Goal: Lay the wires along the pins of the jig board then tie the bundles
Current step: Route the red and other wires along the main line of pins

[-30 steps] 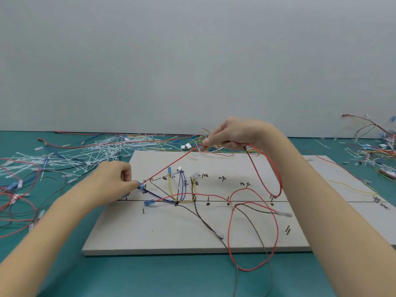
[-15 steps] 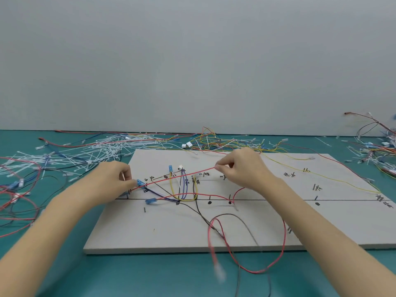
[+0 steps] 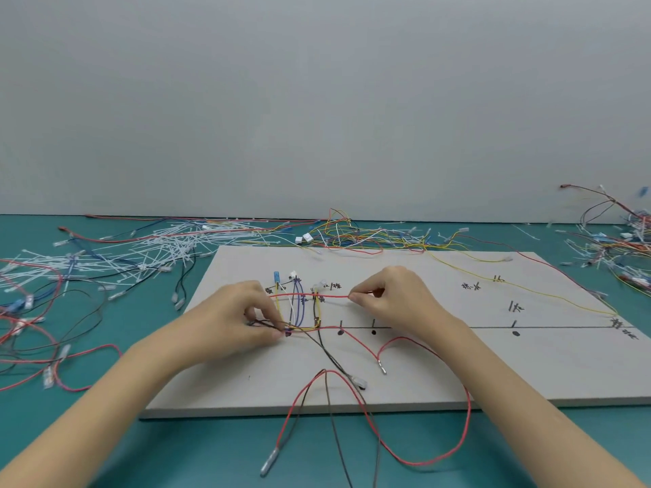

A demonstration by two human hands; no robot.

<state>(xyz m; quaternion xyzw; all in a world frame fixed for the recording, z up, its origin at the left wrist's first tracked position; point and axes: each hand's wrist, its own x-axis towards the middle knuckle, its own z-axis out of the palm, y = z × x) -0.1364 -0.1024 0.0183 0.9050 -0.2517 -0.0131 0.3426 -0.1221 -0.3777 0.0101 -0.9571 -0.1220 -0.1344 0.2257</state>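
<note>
Bright, even light (edges bowed).

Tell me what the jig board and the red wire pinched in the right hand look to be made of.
Jig board: probably painted wood or fibreboard; matte, pale grey, thick flat edge. Red wire: likely plastic-insulated; smooth, thin, bends freely, bare metal terminal on another red wire's end.

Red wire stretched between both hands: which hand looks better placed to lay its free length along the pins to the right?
Probably the right hand. It pinches the red wire at its right end, nearest the open pins on the jig board, while the left hand holds the wire's other end at the crowded left cluster.
</note>
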